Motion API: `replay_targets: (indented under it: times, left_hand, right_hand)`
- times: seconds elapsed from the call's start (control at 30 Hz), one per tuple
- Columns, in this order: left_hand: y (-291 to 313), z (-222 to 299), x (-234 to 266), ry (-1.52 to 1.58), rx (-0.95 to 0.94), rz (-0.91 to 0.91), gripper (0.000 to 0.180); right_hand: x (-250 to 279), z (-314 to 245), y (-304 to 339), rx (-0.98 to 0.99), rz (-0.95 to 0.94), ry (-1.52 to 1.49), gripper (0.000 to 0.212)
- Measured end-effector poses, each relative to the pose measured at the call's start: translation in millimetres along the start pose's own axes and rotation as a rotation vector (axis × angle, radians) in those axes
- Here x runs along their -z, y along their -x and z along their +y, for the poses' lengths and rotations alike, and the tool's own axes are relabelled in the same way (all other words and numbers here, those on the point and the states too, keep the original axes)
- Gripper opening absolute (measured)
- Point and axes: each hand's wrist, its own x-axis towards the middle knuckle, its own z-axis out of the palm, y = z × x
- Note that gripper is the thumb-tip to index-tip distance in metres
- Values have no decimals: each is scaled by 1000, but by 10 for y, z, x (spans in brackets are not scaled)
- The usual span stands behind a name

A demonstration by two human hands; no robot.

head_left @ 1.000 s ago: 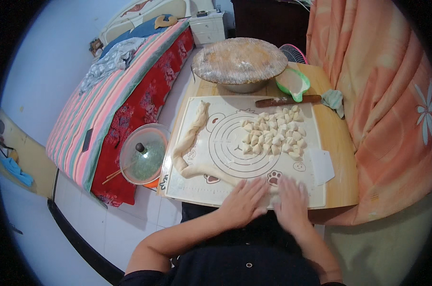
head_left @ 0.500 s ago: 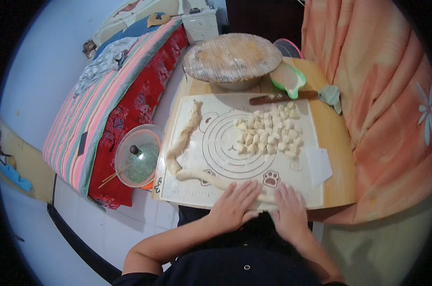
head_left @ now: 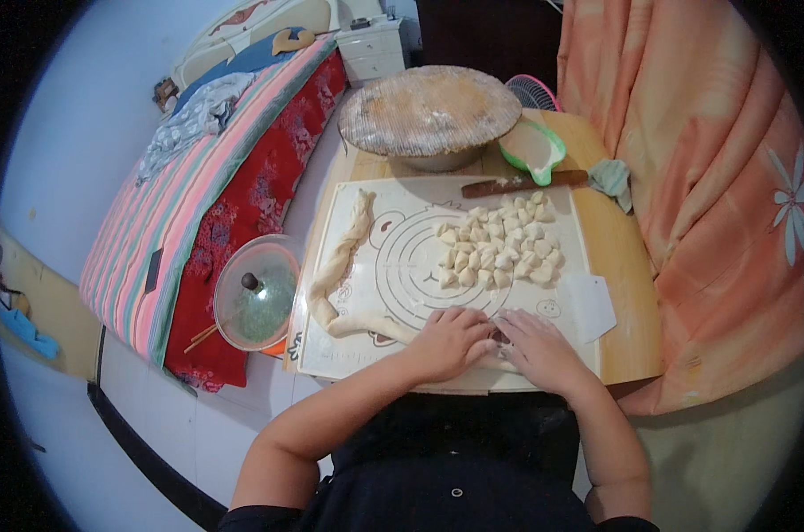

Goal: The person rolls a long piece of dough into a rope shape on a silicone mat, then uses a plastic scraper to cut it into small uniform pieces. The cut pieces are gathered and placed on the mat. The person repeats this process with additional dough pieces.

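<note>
Head view of two bare hands at a dough rope. The left hand (head_left: 451,341) and right hand (head_left: 537,348) lie side by side, backs up and fingertips nearly meeting, over the rope's near right end; the fingers of each are bent, but whether they clamp the dough or only rest on it cannot be told. The dough rope (head_left: 333,268) rests on a printed mat (head_left: 402,191): twisted along the left side, it bends at the lower left corner and runs right, beneath the left hand. Cut dough pieces (head_left: 495,244) form a loose cluster right of the printed rings. A white scraper (head_left: 588,306) overlaps the mat's right edge. Along the far edge lies a brown elongated tool (head_left: 522,183), its right end beside a pale cloth (head_left: 610,182). Beyond, on the wooden surface (head_left: 628,266), stand a green-rimmed bowl (head_left: 557,151) and a vessel under a broad round woven cover (head_left: 430,108). Left of the surface: a pot with a transparent lid (head_left: 273,306).
</note>
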Motion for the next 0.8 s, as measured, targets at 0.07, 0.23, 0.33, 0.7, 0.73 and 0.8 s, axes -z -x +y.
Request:
replay_targets:
  times: [0.07, 0.23, 0.33, 0.7, 0.73, 0.8]
  left_hand:
    - [-245, -210, -104, -83, -76, 99, 37]
    - [-347, -468, 23, -60, 141, 250, 31]
    - [-385, -371, -20, 27, -31, 218, 31]
    - [-435, -842, 317, -221, 87, 346, 33]
    - [-369, -843, 365, -263, 113, 347, 34]
    - [-315, -1010, 258, -275, 73, 359, 38]
  right_hand:
    - [-50, 17, -89, -35, 99, 49, 51]
    - [-61, -275, 175, -209, 132, 26, 45]
    - [-21, -182, 163, -111, 127, -26, 45]
    - [53, 283, -137, -320, 255, 105, 48]
    - [53, 218, -81, -357, 238, 133, 48]
    - [-32, 88, -52, -216, 188, 77, 49]
